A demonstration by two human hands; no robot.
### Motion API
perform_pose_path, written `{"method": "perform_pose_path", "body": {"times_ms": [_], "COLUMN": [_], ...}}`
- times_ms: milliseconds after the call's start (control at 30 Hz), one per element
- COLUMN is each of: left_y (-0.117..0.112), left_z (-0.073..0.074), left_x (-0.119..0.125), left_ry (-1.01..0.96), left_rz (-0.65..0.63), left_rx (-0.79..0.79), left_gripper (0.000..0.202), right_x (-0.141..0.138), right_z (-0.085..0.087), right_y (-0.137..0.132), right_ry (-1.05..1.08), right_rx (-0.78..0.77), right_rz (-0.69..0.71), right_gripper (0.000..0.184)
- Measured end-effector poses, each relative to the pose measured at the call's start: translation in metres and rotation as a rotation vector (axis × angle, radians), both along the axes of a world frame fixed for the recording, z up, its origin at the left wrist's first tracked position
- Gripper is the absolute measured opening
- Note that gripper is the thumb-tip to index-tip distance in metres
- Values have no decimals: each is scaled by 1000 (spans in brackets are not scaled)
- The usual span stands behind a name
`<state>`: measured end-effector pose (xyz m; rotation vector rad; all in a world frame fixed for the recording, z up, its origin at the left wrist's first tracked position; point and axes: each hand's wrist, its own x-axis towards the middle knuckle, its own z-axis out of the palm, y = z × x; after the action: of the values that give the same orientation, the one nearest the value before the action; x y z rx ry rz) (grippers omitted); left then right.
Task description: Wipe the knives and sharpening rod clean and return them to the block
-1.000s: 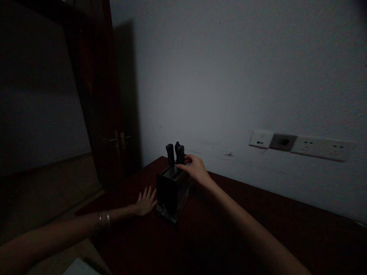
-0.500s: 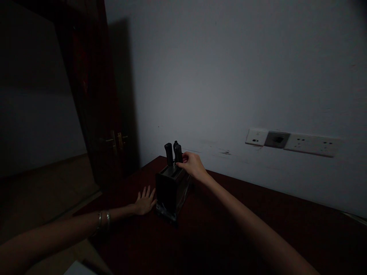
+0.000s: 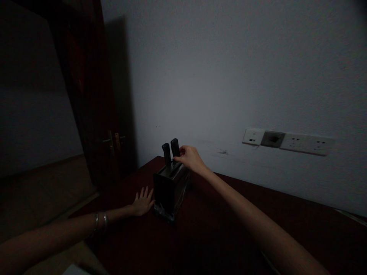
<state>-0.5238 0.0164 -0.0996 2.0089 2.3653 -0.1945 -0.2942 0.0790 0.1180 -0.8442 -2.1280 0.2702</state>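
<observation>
A dark, box-shaped knife block [image 3: 164, 194] stands on the dark red table, with black knife handles rising upright from its top. My right hand [image 3: 190, 157] reaches in from the right, its thumb and fingers pinched at the right-hand knife [image 3: 175, 148]; only the handle shows. To the left of it stands another knife [image 3: 166, 154], untouched. My left hand [image 3: 142, 202] lies flat on the table with fingers spread, beside the block's lower left side and close to it or touching it. Two bracelets circle the left wrist. The dim light hides details of the block.
Behind the table [image 3: 229, 214] runs a pale wall [image 3: 206, 84] with a row of sockets [image 3: 295, 142] at right. A dark door [image 3: 94, 95] with a metal handle [image 3: 111, 141] stands at left. Some white flat thing [image 3: 75, 270] shows at the bottom left edge.
My right hand has shifted slightly left and up with the right-hand knife's handle. Three handle tops showed before; two show now. My left hand stays flat by the block. The view has shifted slightly.
</observation>
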Motion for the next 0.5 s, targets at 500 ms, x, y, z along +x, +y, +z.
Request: {"method": "perform_pose_path", "body": {"times_ms": [500], "left_y": [-1], "left_z": [2], "left_x": [1], "left_ry": [-5], "left_rz": [0], "left_rx": [-9], "left_gripper": [61], "right_x": [-7], "right_z": [66], "right_y": [1], "right_ry": [-81], "right_rx": [133], "right_rz": [-8], "right_gripper": [20]}}
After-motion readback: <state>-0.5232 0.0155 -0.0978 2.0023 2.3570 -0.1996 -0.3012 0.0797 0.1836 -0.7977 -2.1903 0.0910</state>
